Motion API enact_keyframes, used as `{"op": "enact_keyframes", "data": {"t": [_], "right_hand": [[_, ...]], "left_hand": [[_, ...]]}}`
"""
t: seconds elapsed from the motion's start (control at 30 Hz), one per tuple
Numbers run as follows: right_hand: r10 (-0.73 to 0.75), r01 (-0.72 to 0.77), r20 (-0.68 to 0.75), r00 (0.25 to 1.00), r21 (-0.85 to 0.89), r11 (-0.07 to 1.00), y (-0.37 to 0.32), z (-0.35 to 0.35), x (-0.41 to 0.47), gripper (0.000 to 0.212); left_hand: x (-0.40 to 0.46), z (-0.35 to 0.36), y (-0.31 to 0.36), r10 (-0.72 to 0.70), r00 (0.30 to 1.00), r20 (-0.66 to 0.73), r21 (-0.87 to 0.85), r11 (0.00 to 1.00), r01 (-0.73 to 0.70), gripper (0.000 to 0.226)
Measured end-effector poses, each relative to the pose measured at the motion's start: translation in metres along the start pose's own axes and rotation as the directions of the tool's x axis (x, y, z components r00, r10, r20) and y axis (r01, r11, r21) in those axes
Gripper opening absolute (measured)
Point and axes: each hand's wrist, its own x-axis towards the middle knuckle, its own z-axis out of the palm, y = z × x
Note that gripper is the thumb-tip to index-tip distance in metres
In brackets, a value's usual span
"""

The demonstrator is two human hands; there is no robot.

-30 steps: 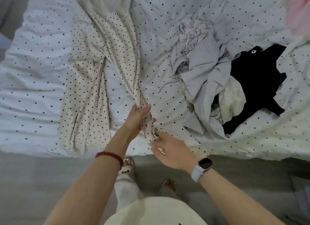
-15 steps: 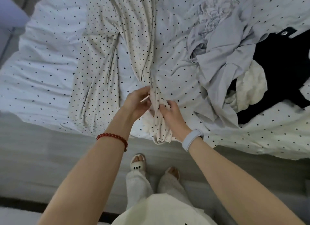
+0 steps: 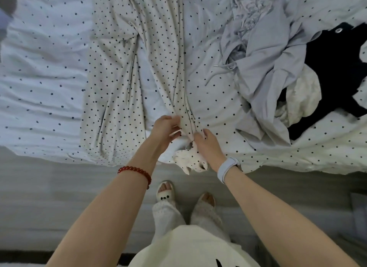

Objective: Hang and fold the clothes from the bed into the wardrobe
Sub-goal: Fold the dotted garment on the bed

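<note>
A cream garment with small black dots (image 3: 123, 71) lies spread on the bed, bunched into a rope toward the near edge. My left hand (image 3: 165, 128) grips that bunched part from the left. My right hand (image 3: 208, 142) pinches the same bunch just right of it, and the garment's end (image 3: 190, 163) hangs over the bed's edge. A grey garment (image 3: 266, 54) lies crumpled to the right, beside a black garment (image 3: 335, 71) and a small cream cloth (image 3: 303, 93).
The bed is covered by a white dotted sheet (image 3: 43, 71) that runs across the whole upper view. Grey floor (image 3: 59, 197) lies below its near edge, where my slippered feet (image 3: 165, 193) stand. No wardrobe is in view.
The view has shifted slightly along the bed. Both hands keep their hold on the bunched dotted garment, and its end hangs a little further over the edge.
</note>
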Motion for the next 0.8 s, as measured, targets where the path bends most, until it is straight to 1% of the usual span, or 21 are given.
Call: {"op": "enact_keyframes", "data": {"t": [0.07,0.1,0.13,0.2,0.27,0.33,0.4,0.43,0.47,0.5,0.53,0.57,0.63,0.7,0.73,0.77,0.8], "right_hand": [[-0.031,0.022,-0.131,0.991,-0.074,0.997,0.002,-0.002,0.005,0.034],[-0.035,0.015,-0.174,0.984,-0.117,0.993,0.002,-0.004,0.007,0.037],[-0.033,-0.001,-0.212,0.977,-0.156,0.988,0.0,-0.006,0.008,0.039],[-0.028,-0.002,-0.251,0.968,-0.12,0.993,-0.001,-0.01,0.01,0.037],[-0.017,0.022,-0.235,0.972,0.019,1.0,-0.004,-0.011,0.011,0.031],[0.022,0.0,-0.192,0.981,0.115,0.993,-0.005,-0.007,0.008,0.024],[0.046,-0.025,-0.143,0.989,0.147,0.989,-0.002,-0.001,0.003,0.023],[0.032,-0.016,-0.126,0.991,0.126,0.992,0.002,0.002,0.0,0.023],[0.005,0.006,-0.119,0.993,0.091,0.996,0.006,0.005,-0.004,0.023],[-0.027,0.035,-0.125,0.992,0.057,0.998,0.01,0.006,-0.008,0.023],[-0.05,0.056,-0.15,0.987,0.037,0.998,0.015,0.005,-0.012,0.025],[-0.068,0.074,-0.19,0.979,0.024,0.997,0.019,0.003,-0.015,0.026],[-0.073,0.081,-0.291,0.954,0.013,0.997,0.025,-0.004,-0.019,0.032],[0.032,-0.001,-0.339,0.94,0.092,0.996,0.03,-0.015,-0.015,0.035],[0.112,-0.067,-0.315,0.942,0.149,0.987,0.032,-0.019,-0.011,0.033],[0.172,-0.132,-0.291,0.941,0.152,0.979,0.035,-0.02,-0.009,0.029],[0.186,-0.174,-0.289,0.939,0.068,0.982,0.038,-0.021,-0.006,0.025]], "left_hand": [[0.001,-0.008,-0.002,0.04,0.999,-0.013,-0.013,0.999,-0.04,0.011],[0.002,-0.013,-0.002,0.053,0.998,-0.04,-0.032,0.998,-0.054,0.012],[0.002,-0.017,-0.003,0.061,0.996,-0.071,-0.058,0.996,-0.066,0.013],[0.004,-0.025,-0.004,0.065,0.993,-0.097,-0.06,0.996,-0.071,0.021],[0.005,-0.03,-0.005,0.063,0.995,-0.071,-0.039,0.997,-0.066,0.031],[0.005,-0.033,-0.006,0.051,0.999,0.002,-0.03,0.998,-0.051,0.042],[0.002,-0.032,-0.003,0.027,0.997,0.067,-0.026,0.999,-0.026,0.055],[0.002,-0.031,-0.002,0.023,0.997,0.068,-0.008,1.0,-0.022,0.06],[0.002,-0.032,-0.001,0.026,0.998,0.049,0.009,1.0,-0.026,0.059],[0.002,-0.031,0.001,0.043,0.999,-0.005,0.019,0.999,-0.043,0.047],[0.001,-0.031,0.003,0.064,0.995,-0.078,0.015,0.998,-0.063,0.031],[0.0,-0.032,0.006,0.08,0.985,-0.15,0.003,0.997,-0.08,0.021],[-0.001,-0.037,0.009,0.104,0.97,-0.221,-0.009,0.994,-0.109,0.02],[-0.001,-0.041,0.009,0.111,0.967,-0.227,-0.017,0.993,-0.118,0.022],[0.0,-0.043,0.008,0.109,0.97,-0.22,-0.031,0.993,-0.118,0.023],[-0.001,-0.044,0.006,0.104,0.974,-0.2,-0.029,0.993,-0.112,0.024],[-0.001,-0.043,0.004,0.09,0.983,-0.16,-0.013,0.996,-0.094,0.024]]}}
